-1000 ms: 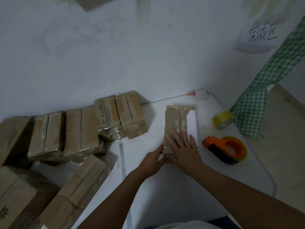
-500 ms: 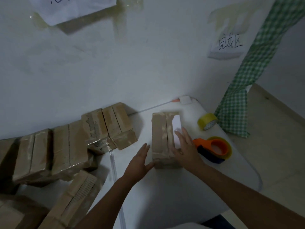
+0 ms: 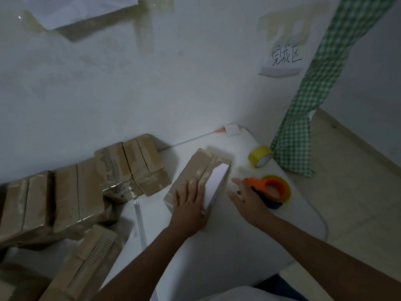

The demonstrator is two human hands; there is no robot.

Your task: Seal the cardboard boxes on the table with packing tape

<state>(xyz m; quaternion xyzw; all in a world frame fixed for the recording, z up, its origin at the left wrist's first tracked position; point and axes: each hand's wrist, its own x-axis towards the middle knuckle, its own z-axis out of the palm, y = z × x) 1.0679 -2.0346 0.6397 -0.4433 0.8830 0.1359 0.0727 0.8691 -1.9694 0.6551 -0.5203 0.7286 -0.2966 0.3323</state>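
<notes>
From the head view, the cardboard box [image 3: 196, 181] in hand lies on the white table [image 3: 227, 246] straight ahead of the person, its long axis running away from them and leaning a little to the right, toward the wall. The left hand [image 3: 189, 205] lies flat on the box's near end, fingers straight and spread over the centre seam, pressing it down rather than gripping. The right hand [image 3: 244, 195] is off the box, just beside its right flank, fingers relaxed and extended, holding nothing — so the two hands are apart, with the box's right edge between them. The tape dispenser [image 3: 272, 191], orange with a yellow roll, sits on the table immediately past the right fingertips; whether they already touch its handle cannot be told. That is the relation the coming move seems to turn on: the dispenser lies to the right of the box, far nearer the right hand than the left, so a short reach rightward should take it while the left keeps the flaps closed. A spare tape roll [image 3: 260, 159] stands farther back near the table's corner. A row of other boxes [image 3: 91, 187] lies well to the left against the wall.
</notes>
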